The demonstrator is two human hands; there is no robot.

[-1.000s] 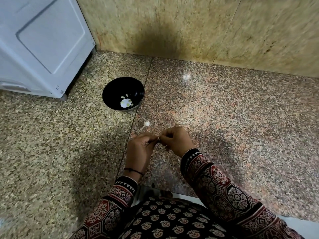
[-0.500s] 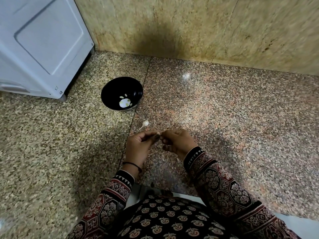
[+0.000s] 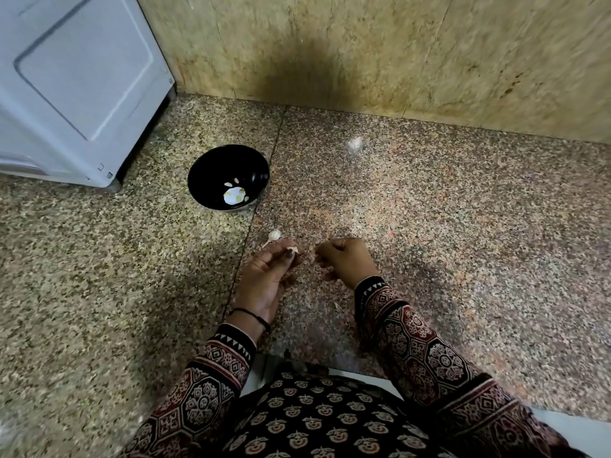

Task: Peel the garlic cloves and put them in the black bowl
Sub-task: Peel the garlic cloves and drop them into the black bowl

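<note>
The black bowl sits on the floor at ten o'clock from the left hand, with peeled cloves inside; a loose clove lies at twelve o'clock of that hand, which pinches a small clove; the right hand is curled; I cannot tell if it holds anything.

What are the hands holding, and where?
The left hand pinches a garlic clove by one end, thumb against finger. Whether the curled right hand holds anything cannot be told.

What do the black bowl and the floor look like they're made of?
Black bowl: glossy black inside, with a silvery edge at its base, so maybe coated steel; plastic or ceramic is possible. Floor: polished speckled stone slabs, granite-like; it reflects light and shows a joint line.
</note>
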